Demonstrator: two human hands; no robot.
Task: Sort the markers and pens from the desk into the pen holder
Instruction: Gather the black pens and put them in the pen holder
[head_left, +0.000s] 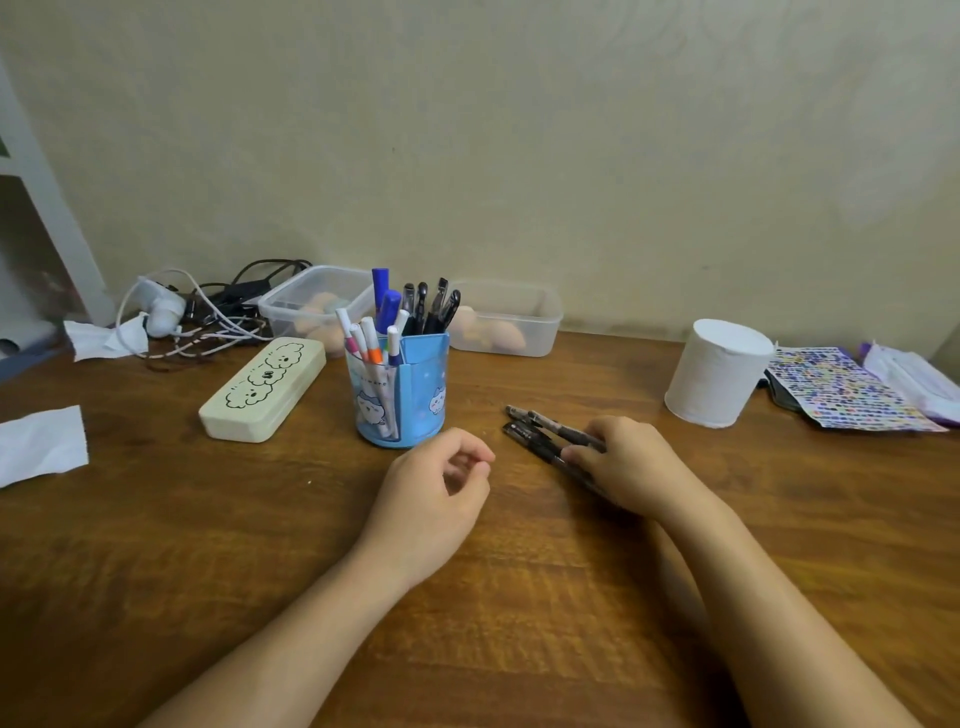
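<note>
Beside pen holder (401, 395), lettering unreadable: left hand (434, 499) loosely curled, empty; right hand (626, 462) seemingly pinching black pens (540, 434).

— What is the desk (156, 545) made of?
— Brown wood with a visible grain and a faint sheen is shown. The pen holder (415, 395) is seen in glossy blue plastic, with one clear front section.

— And the rest?
— Two boxes (511, 319) of cloudy, translucent plastic are pictured at the wall. The pencil case (262, 389) is rendered in smooth, matt cream plastic. The roll (719, 371) is of soft white paper; the pens (535, 434) are of dark plastic.
</note>
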